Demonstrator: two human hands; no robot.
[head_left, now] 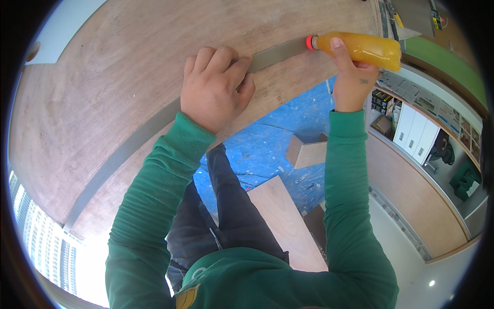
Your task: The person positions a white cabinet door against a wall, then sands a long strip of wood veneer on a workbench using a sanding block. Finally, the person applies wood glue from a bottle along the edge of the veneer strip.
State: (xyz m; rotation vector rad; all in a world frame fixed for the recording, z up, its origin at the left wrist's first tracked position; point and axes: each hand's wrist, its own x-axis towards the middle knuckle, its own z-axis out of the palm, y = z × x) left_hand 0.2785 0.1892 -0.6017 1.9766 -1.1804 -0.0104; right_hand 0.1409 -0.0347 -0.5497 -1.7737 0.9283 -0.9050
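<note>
A long grey edging strip (123, 144) runs over the large wooden board (113, 62), from the lower left to the upper right. My left hand (216, 87) is closed with curled fingers on this strip near its middle; the undersides of the fingers are hidden. My right hand (352, 77) grips a clear plastic bottle (368, 50) with yellow-orange contents. It is tilted on its side, its red cap (310, 43) pointing left at the strip's right end. Whether cap and strip touch, I cannot tell.
Blue sheeting (267, 139) covers the floor below, with an angled wooden piece (309, 152) and a pale plywood panel (283, 221) on it. Shelving with white drawers (411, 131) stands on the right. A white sheet (67, 26) lies at the board's far left, and tools lie top right.
</note>
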